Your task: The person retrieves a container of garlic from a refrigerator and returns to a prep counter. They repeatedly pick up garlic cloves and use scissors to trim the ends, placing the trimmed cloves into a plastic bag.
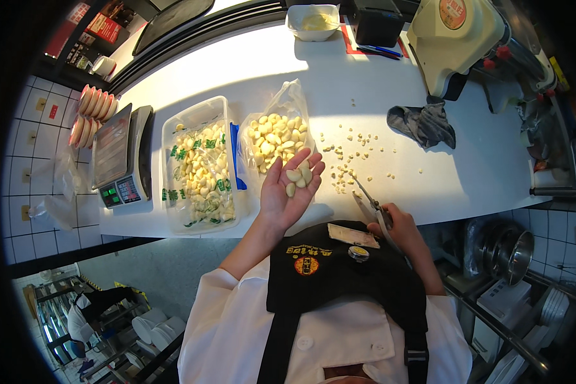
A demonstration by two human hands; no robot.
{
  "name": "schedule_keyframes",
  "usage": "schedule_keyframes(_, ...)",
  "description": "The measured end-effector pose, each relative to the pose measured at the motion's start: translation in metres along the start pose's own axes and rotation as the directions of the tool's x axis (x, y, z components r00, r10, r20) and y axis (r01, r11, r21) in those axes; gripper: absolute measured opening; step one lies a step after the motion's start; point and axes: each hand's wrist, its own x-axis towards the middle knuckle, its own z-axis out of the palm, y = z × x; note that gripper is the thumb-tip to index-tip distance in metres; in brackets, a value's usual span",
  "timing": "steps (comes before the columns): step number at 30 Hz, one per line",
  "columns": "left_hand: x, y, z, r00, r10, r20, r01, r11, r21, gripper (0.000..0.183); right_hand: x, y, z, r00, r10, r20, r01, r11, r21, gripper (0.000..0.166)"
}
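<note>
Palm up, my left hand [283,201] cradles several peeled garlic cloves [300,176] at the near edge of a clear plastic bag [294,103] full of cloves. My right hand [402,225] grips a pair of scissors [372,201], whose blades point toward small cut garlic bits [342,180] scattered over the white counter [441,182]. Left of the open bag, a translucent plastic tub [167,144] holds more cloves in a bag with green print. A blue object [238,163] lies between tub and bag.
A digital scale [141,158] is left of the tub, by stacked rolls [96,103]. A dark cloth [422,125] lies right of the bits. Along the back are a white bowl [312,34], pens [381,52], a black box [377,21] and a beige machine [449,43]. A person [81,321] is far off, lower left.
</note>
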Motion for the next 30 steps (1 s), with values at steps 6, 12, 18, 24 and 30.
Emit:
schedule_keyframes(6, -0.003, -0.010, 0.002, 0.993, -0.116, 0.000, 0.115, 0.988, 0.101, 0.042, -0.003, -0.005, -0.004, 0.999, -0.028, -0.043, 0.028, 1.000, 0.012, 0.052)
schedule_keyframes(12, -0.003, -0.024, -0.008, 0.981, -0.191, 0.045, 0.163, 0.921, 0.355, 0.041, -0.006, -0.002, -0.001, 0.984, -0.105, -0.142, 0.113, 0.992, 0.051, 0.051)
schedule_keyframes(18, -0.003, -0.028, -0.018, 0.974, -0.226, -0.036, 0.220, 0.884, 0.413, 0.030, -0.007, -0.003, 0.001, 0.979, -0.144, -0.143, 0.154, 0.986, 0.059, 0.052)
schedule_keyframes(24, -0.003, -0.032, -0.023, 0.972, -0.197, -0.129, 0.234, 0.872, 0.431, 0.026, -0.008, -0.002, 0.001, 0.977, -0.184, -0.106, 0.187, 0.982, 0.023, 0.055)
schedule_keyframes(30, 0.000, -0.037, -0.032, 0.964, -0.230, -0.131, 0.265, 0.838, 0.478, 0.024, -0.006, -0.004, 0.000, 0.980, -0.192, -0.047, 0.194, 0.981, 0.031, 0.058)
